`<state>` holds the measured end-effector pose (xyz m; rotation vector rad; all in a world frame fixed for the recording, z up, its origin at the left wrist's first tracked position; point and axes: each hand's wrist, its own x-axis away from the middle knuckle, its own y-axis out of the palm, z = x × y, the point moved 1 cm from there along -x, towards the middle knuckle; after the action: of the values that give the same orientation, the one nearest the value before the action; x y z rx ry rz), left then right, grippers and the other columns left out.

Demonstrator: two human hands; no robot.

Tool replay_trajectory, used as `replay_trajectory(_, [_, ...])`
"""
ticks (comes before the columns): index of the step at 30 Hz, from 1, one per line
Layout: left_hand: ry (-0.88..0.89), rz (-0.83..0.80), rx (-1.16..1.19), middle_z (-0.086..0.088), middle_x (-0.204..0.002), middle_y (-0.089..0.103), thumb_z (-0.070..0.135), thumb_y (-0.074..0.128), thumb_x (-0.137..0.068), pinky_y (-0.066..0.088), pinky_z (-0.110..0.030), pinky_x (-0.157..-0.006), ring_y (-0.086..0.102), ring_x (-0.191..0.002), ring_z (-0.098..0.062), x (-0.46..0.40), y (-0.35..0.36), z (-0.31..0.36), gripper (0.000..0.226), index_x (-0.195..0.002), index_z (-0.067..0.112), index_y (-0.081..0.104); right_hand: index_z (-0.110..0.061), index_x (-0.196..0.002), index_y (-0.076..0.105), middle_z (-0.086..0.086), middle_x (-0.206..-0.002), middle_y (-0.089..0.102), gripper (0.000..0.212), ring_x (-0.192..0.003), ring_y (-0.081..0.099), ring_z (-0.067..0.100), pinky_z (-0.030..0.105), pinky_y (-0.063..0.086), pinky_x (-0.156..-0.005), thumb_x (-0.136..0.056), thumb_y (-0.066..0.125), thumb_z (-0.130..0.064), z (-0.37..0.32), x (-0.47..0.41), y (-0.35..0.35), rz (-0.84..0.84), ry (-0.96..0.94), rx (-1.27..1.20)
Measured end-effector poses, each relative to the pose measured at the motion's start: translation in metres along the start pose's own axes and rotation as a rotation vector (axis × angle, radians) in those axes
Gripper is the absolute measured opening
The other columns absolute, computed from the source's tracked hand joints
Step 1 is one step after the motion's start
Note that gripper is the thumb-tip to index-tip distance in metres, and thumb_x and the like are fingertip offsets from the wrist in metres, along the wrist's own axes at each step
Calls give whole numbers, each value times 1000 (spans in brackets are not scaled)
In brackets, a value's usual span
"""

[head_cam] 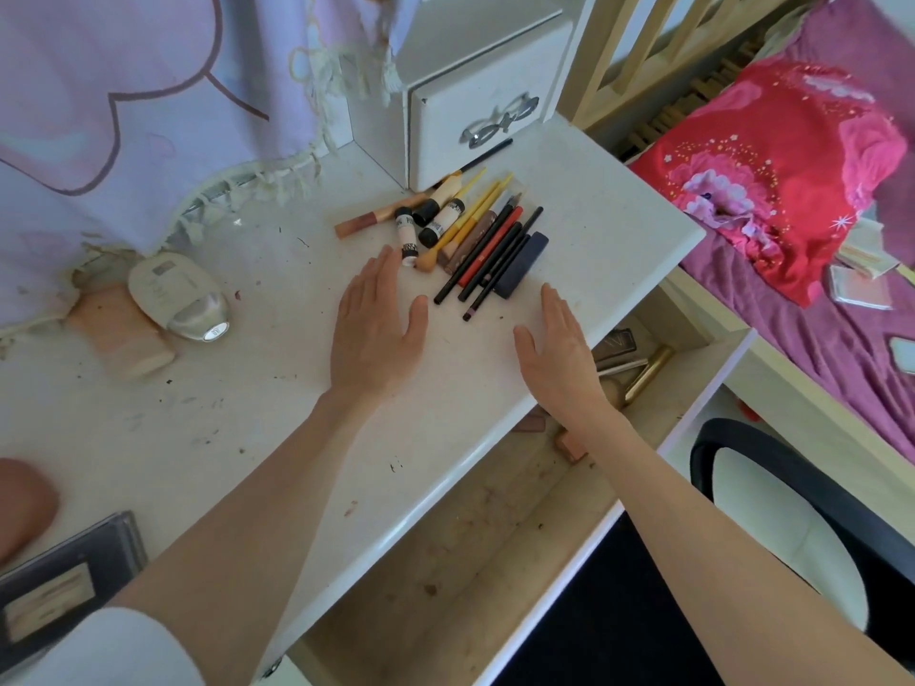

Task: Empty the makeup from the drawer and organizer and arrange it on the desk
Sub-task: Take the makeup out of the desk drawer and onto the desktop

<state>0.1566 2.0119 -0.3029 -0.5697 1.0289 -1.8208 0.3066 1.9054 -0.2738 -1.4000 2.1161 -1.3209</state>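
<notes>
A row of makeup lies on the white desk (pixel 277 428): black and red pencils (pixel 487 255), yellow-handled brushes (pixel 465 217), small black-capped tubes (pixel 435 220), a navy case (pixel 525 264) and a brown-pink stick (pixel 366 221). My left hand (pixel 376 329) lies flat and open on the desk just left of the pencils. My right hand (pixel 559 358) is flat and open at the desk edge, right of them. Neither hand holds anything. Below the desk edge the drawer (pixel 470 552) stands pulled out, with a gold tube (pixel 648 373), a dark palette (pixel 619 344) and a small peach item (pixel 569 445) at its far end.
A white organizer drawer unit (pixel 475 106) stands at the back of the desk. A cream compact (pixel 178 299) and a peach bottle (pixel 124 339) lie at left, a dark palette (pixel 64 586) at the near left. A black chair (pixel 802 507) and a bed with pink bedding (pixel 772 165) are at right.
</notes>
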Motion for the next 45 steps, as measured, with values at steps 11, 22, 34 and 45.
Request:
replay_trajectory(11, [149, 144, 137, -9, -117, 57, 20, 41, -90, 42, -40, -100, 49, -116, -23, 148, 17, 47, 30, -109, 6, 60, -16, -139, 40, 0, -147, 37, 41, -142, 19, 15, 35, 2, -116, -100, 34, -25, 97, 85, -21, -161, -131, 380])
replay_trajectory(22, [230, -387, -195, -7, -156, 5, -9, 38, -85, 14, -42, -116, -1, -144, -24, 127, 120, 91, 71, -147, 9, 11, -12, -130, 48, 12, -126, 50, 38, -120, 45, 32, 44, 41, -97, -93, 43, -21, 132, 11, -23, -326, -74, 625])
replay_trajectory(34, [217, -329, -313, -7, -109, 55, -1, 73, -42, 47, -36, -75, 54, -94, -27, 129, 147, 67, 88, -125, 18, 51, -4, -131, 45, 18, -129, 39, 46, -121, 36, 36, 46, 39, -99, -91, 51, -25, 140, -21, 2, -341, -67, 717])
replay_trajectory(45, [28, -303, 31, -11, -112, 42, 2, 42, -90, 43, -41, -87, 40, -106, -28, 137, 153, 61, 55, -138, 28, 34, -8, -122, 50, 12, -122, 54, 37, -118, 46, 30, 39, 46, -81, -89, 54, -26, 144, -28, 17, -328, -168, 869])
